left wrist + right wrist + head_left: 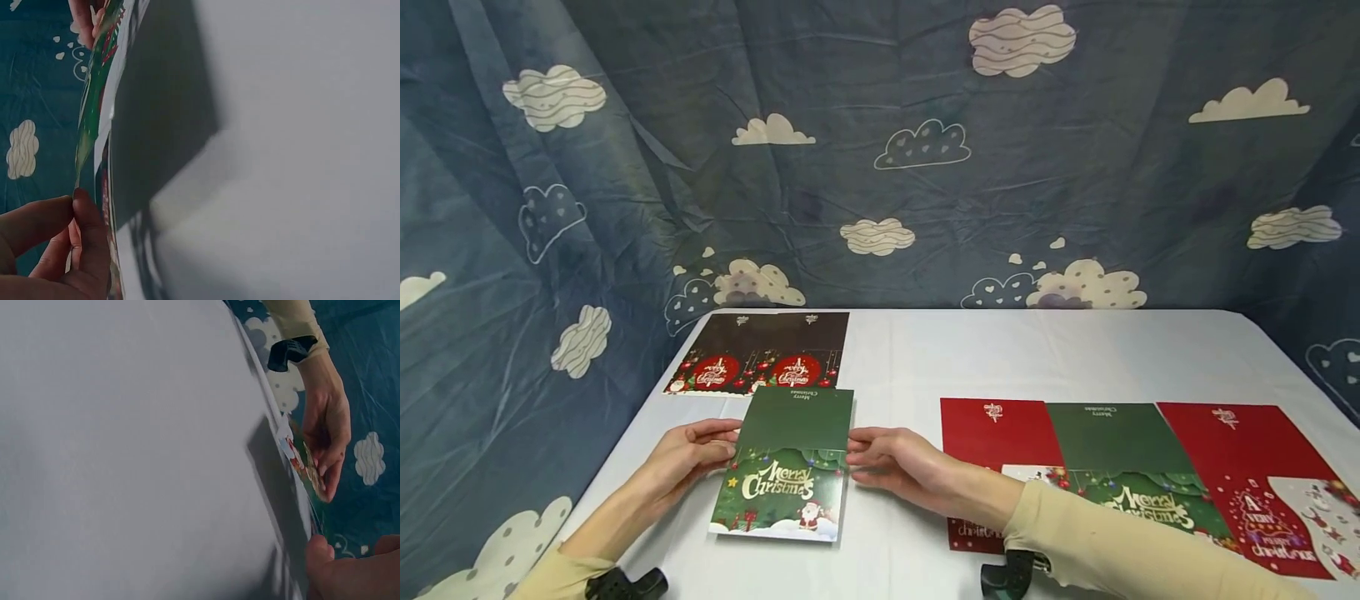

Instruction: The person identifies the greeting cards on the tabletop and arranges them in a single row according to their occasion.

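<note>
Your left hand [688,457] and right hand [906,463] pinch the green card [796,429] by its long edges, lengthwise toward the dark cards [756,337].

From the head, the widest view faces forward and down across the white table [895,358] to the curtain [820,200]; both wrist cameras sit close, low and turned sideways, sharing the green card [782,460], seen edge-on there, left hand [685,460] and right hand [898,467]
</note>
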`<action>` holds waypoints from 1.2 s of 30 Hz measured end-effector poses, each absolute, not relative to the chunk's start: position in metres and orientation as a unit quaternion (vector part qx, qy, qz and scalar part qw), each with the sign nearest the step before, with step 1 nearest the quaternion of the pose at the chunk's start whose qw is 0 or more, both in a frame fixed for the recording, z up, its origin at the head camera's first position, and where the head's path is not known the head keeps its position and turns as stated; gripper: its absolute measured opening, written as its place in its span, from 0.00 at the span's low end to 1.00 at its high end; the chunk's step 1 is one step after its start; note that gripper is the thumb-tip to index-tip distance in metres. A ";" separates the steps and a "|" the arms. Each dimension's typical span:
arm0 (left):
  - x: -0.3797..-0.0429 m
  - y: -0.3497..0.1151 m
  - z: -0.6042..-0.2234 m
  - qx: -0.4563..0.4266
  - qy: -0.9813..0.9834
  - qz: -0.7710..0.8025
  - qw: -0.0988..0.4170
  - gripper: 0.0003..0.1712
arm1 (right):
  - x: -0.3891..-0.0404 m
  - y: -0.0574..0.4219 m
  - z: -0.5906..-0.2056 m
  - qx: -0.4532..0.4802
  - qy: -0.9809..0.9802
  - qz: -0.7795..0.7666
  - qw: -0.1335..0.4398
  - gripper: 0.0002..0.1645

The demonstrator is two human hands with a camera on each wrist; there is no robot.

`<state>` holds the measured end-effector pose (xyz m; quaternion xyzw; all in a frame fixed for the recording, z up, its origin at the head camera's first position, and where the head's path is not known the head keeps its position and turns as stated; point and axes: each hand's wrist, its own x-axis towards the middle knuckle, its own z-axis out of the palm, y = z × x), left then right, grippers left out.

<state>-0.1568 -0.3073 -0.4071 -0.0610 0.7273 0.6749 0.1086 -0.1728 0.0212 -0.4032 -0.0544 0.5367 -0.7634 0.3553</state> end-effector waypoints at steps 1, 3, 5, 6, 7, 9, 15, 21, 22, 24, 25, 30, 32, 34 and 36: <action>-0.159 -0.305 -0.405 -0.062 0.728 0.674 0.107 0.31 | -0.175 0.023 -0.402 -0.054 0.540 -0.762 0.352 0.36; -0.165 -0.299 -0.402 -0.055 0.730 0.673 0.103 0.31 | -0.180 0.028 -0.399 -0.051 0.547 -0.762 0.343 0.35; -0.172 -0.293 -0.400 -0.045 0.729 0.676 0.099 0.32 | -0.186 0.034 -0.398 -0.048 0.550 -0.764 0.334 0.34; -0.176 -0.290 -0.399 -0.039 0.728 0.678 0.098 0.31 | -0.189 0.037 -0.397 -0.046 0.550 -0.766 0.330 0.34; -0.179 -0.287 -0.398 -0.035 0.727 0.679 0.097 0.31 | -0.191 0.039 -0.396 -0.046 0.549 -0.768 0.326 0.34; -0.186 -0.281 -0.397 -0.032 0.723 0.683 0.095 0.31 | -0.197 0.044 -0.396 -0.046 0.546 -0.772 0.321 0.34; -0.205 -0.265 -0.397 -0.044 0.719 0.687 0.096 0.30 | -0.216 0.055 -0.394 -0.037 0.543 -0.777 0.315 0.33; -0.223 -0.253 -0.402 -0.044 0.721 0.683 0.108 0.29 | -0.238 0.065 -0.393 -0.049 0.569 -0.762 0.306 0.29; -0.226 -0.251 -0.403 -0.041 0.722 0.682 0.112 0.28 | -0.242 0.066 -0.393 -0.051 0.571 -0.761 0.305 0.29; -0.232 -0.246 -0.403 -0.034 0.720 0.683 0.120 0.27 | -0.248 0.070 -0.393 -0.053 0.576 -0.759 0.301 0.29; -0.236 -0.244 -0.402 -0.027 0.719 0.683 0.123 0.27 | -0.252 0.072 -0.393 -0.053 0.578 -0.758 0.298 0.29; -0.253 -0.234 -0.397 -0.014 0.712 0.689 0.135 0.25 | -0.270 0.079 -0.393 -0.049 0.596 -0.751 0.278 0.30; -0.260 -0.229 -0.394 -0.015 0.710 0.690 0.140 0.25 | -0.277 0.082 -0.393 -0.042 0.600 -0.751 0.272 0.30; -0.268 -0.225 -0.391 -0.018 0.705 0.694 0.142 0.25 | -0.285 0.085 -0.393 -0.036 0.602 -0.751 0.269 0.30; -0.276 -0.220 -0.388 -0.022 0.703 0.696 0.143 0.26 | -0.293 0.087 -0.394 -0.032 0.603 -0.752 0.265 0.30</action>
